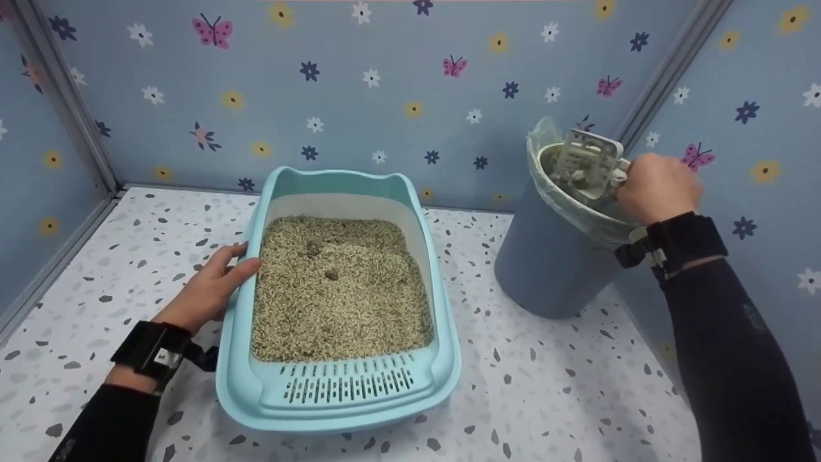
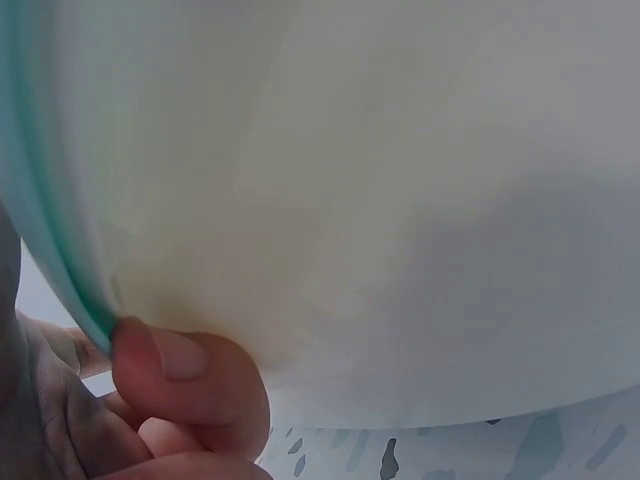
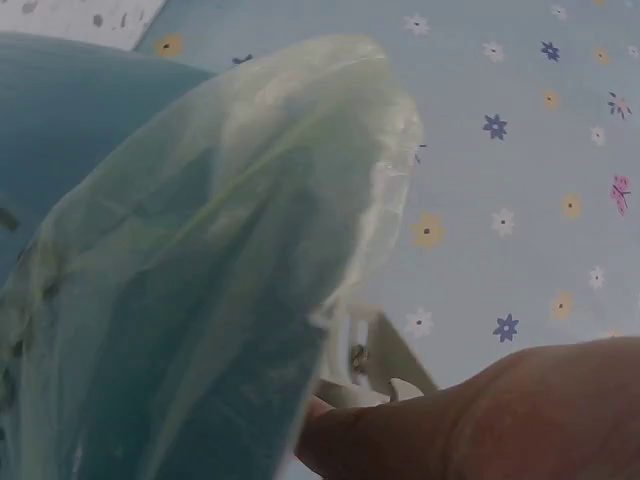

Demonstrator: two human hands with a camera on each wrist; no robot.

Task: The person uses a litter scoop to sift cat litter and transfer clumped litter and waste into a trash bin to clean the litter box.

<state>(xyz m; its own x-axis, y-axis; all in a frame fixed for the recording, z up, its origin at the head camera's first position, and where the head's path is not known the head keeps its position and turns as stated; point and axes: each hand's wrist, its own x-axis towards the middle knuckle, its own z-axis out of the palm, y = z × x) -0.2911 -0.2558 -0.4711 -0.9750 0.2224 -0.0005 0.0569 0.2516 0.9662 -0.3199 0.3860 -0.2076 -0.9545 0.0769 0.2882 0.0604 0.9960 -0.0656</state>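
Note:
My left hand (image 1: 204, 292) grips the left rim of a light blue litter box (image 1: 449, 359), thumb over the edge. In the left wrist view, curled fingers (image 2: 185, 385) show beneath that rim. Pale litter pellets (image 1: 346, 308) fill the box, with a few dark clumps (image 1: 331, 275) on top. Over at the right, my right hand (image 1: 664, 189) holds a slotted litter scoop (image 1: 590, 160) tilted up at the mouth of a blue-grey bin (image 1: 551, 263). A translucent bag (image 1: 577, 215) lines the bin. The right wrist view has this bag (image 3: 230, 230) covering most of the scoop.
Flowered blue panels (image 1: 359, 96) stand behind and on both sides, close to the bin. The floor (image 1: 507, 385) is white with grey speckles. A slotted ledge (image 1: 346, 378) forms the near end of the box.

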